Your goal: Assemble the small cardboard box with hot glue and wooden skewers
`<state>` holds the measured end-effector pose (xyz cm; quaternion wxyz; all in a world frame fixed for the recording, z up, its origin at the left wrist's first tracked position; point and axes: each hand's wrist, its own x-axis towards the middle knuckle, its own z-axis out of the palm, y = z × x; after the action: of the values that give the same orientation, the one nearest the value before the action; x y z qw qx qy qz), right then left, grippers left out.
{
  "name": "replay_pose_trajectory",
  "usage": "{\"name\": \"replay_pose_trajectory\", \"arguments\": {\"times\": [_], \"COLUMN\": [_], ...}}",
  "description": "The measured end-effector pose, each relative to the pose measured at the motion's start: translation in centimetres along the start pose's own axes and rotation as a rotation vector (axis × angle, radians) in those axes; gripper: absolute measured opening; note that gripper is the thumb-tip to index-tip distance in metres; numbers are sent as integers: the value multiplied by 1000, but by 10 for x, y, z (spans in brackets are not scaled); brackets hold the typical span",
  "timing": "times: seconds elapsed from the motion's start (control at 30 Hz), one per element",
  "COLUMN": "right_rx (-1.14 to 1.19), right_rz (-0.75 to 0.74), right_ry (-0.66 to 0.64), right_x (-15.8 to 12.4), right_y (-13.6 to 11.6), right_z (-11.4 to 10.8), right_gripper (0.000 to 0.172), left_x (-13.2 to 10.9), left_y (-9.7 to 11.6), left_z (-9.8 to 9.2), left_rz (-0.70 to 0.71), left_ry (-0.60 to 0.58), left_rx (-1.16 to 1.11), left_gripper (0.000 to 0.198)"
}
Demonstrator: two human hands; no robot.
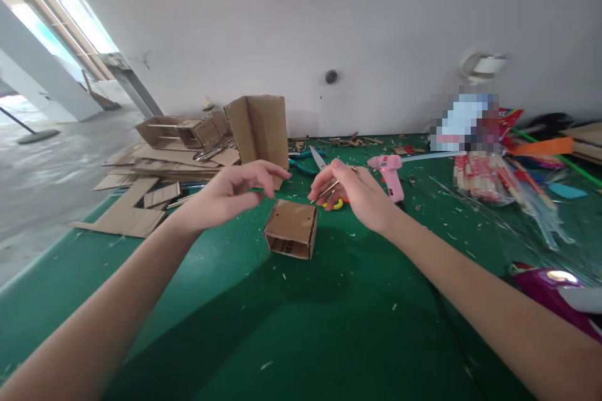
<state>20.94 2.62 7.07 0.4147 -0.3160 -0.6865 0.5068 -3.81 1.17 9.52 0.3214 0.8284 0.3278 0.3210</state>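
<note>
A small open-fronted cardboard box (290, 220) stands on the green table, with small holes in its top panel. My left hand (237, 191) hovers just left of and above the box, fingers apart and holding nothing. My right hand (355, 191) is above the box's right side, its fingers closed around a thin rod (329, 191) that slants down toward the box; its exact kind does not show. Behind that hand lie scissors (318, 158) with orange-yellow handles, partly hidden. A pink glue gun (391, 178) stands to the right of the hand.
Cardboard sheets (141, 166) and a tall folded cardboard piece (263, 131) are at the back left. Teal-handled pliers (303, 166) lie behind the box. Bundled sticks in plastic (484, 178) and a purple device (555, 291) lie right. Scraps line the white wall (282, 31).
</note>
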Motion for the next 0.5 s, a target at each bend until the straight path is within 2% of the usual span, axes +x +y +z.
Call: {"name": "replay_pose_trajectory", "arguments": {"times": [0.07,0.1,0.2,0.3,0.43,0.5], "right_rx": [20,29,45,16,-53,30], "right_rz": [-4,-5,10,36,-9,-65], "right_ry": [20,28,23,-2,-8,-2], "right_x": [0,1,1,-1,-3,-2], "right_y": [0,0,1,3,6,7], "right_z": [0,0,0,1,9,15], "right_gripper": [53,53,54,52,45,40], "left_x": [-1,-1,-1,0,2,1], "left_y": [-5,-7,-7,-1,0,-2], "left_z": [0,1,5,5,6,11], "left_rz": [55,71,72,-28,-43,-84], "left_ry": [198,255,287,172,-124,-223], "left_rx": [-144,-187,-172,19,305,394], "left_gripper": [13,12,8,12,28,56]}}
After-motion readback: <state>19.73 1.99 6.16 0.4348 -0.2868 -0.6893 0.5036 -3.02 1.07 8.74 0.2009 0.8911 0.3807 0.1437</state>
